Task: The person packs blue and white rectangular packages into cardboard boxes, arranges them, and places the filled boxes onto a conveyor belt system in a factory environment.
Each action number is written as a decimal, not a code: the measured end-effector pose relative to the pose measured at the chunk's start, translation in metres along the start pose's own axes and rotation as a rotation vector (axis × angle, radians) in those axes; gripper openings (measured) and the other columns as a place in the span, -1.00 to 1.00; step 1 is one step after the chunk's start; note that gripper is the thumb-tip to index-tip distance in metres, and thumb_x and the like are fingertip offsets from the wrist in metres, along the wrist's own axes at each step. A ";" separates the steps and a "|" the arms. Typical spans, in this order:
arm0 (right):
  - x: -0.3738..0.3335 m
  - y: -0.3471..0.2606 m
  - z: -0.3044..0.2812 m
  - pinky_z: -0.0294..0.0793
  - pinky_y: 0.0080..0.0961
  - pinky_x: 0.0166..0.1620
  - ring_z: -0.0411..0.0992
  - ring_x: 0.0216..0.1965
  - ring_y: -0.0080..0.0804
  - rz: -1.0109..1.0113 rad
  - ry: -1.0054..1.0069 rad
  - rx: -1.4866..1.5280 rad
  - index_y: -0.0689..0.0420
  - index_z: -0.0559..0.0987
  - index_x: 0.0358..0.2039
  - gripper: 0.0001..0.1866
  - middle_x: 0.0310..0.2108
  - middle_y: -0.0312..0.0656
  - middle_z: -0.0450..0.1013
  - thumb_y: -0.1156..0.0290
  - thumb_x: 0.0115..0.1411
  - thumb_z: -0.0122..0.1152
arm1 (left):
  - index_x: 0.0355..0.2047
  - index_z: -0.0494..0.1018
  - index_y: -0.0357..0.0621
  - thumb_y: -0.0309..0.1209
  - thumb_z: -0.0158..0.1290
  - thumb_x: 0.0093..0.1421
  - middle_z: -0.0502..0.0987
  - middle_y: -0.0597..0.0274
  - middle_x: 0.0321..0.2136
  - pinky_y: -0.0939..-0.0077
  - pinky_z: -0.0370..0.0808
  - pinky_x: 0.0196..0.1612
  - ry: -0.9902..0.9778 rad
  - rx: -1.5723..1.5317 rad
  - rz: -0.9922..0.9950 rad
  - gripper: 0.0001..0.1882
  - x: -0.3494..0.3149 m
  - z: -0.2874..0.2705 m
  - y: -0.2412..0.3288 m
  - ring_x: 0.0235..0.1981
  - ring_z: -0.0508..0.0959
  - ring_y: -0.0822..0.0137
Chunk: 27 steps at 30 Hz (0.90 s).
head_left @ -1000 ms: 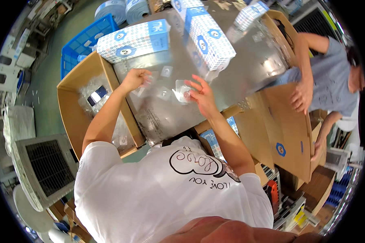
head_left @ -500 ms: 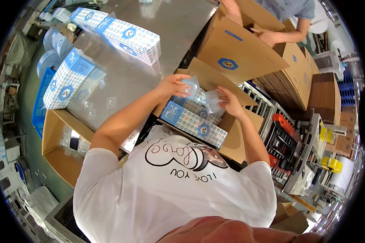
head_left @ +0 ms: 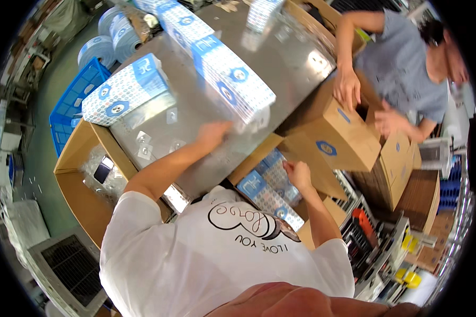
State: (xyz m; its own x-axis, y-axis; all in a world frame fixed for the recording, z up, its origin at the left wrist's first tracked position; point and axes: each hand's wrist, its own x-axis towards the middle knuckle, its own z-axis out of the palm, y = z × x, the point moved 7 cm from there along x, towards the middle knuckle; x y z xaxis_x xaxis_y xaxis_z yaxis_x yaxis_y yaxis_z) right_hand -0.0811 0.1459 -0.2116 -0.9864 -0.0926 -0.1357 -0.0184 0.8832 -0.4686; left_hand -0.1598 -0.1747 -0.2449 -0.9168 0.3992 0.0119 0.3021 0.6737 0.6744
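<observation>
In front of me an open cardboard carton [head_left: 248, 170] holds blue-and-white patterned boxes [head_left: 268, 196], with clear crumpled plastic [head_left: 286, 191] among them. Over this carton is my right hand [head_left: 300, 174], its fingers curled in; what they hold, if anything, is hidden. My left hand [head_left: 215, 133] reaches out over the metal table [head_left: 195, 168], smeared by motion, so its fingers cannot be read. Beyond it lies a row of patterned boxes [head_left: 232, 79]. Small clear plastic pieces [head_left: 144, 150] lie on the table to its left.
Another patterned box [head_left: 127, 91] stands at the table's left edge, above a carton of clear plastic [head_left: 71, 182] holding a phone-like dark object. A blue crate [head_left: 69, 108] and film rolls [head_left: 96, 52] are behind. At right, a co-worker [head_left: 402, 63] handles a carton [head_left: 330, 127].
My left hand has left the carton and swung out over the table. My right hand remains over the carton. The view has shifted, and the co-worker's carton is now more folded in.
</observation>
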 end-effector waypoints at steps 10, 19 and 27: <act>0.191 -0.238 -0.006 0.41 -0.16 0.02 0.35 -0.02 0.16 -0.337 -0.035 -0.121 0.21 0.02 0.35 0.15 -0.05 0.18 0.34 0.26 -0.20 0.49 | 0.09 0.39 -0.10 -0.28 0.19 0.08 0.36 0.03 0.16 0.05 0.16 0.30 0.085 0.504 -0.085 -0.46 -0.136 -0.104 -0.102 0.26 0.26 -0.02; 0.258 -0.397 -0.007 0.35 -0.12 0.10 0.36 0.06 0.08 -0.835 0.051 -0.129 0.16 0.20 0.29 -0.07 0.06 0.21 0.34 -0.06 0.04 0.34 | 0.31 0.14 -0.19 -0.28 0.33 -0.11 0.29 -0.08 0.19 0.06 0.12 0.31 0.105 0.441 0.349 -0.03 -0.090 -0.232 0.016 0.25 0.25 -0.02; 0.374 -0.334 0.038 0.35 -0.06 0.10 0.32 0.06 0.24 -0.367 -0.008 -0.253 -0.21 -0.03 0.42 0.12 0.01 0.26 0.30 -0.01 -0.09 0.41 | 0.31 0.07 -0.22 -0.29 0.35 -0.17 0.41 -0.03 0.01 0.12 0.25 0.19 -0.066 0.321 0.299 0.05 -0.029 -0.199 -0.012 0.07 0.37 -0.03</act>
State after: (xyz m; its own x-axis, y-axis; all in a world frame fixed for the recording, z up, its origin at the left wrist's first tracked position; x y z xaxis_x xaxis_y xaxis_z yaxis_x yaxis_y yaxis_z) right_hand -0.4372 -0.2008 -0.1393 -0.9060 -0.4231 -0.0074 -0.4070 0.8759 -0.2591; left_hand -0.1885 -0.3182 -0.1066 -0.7614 0.6376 0.1172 0.6266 0.6775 0.3853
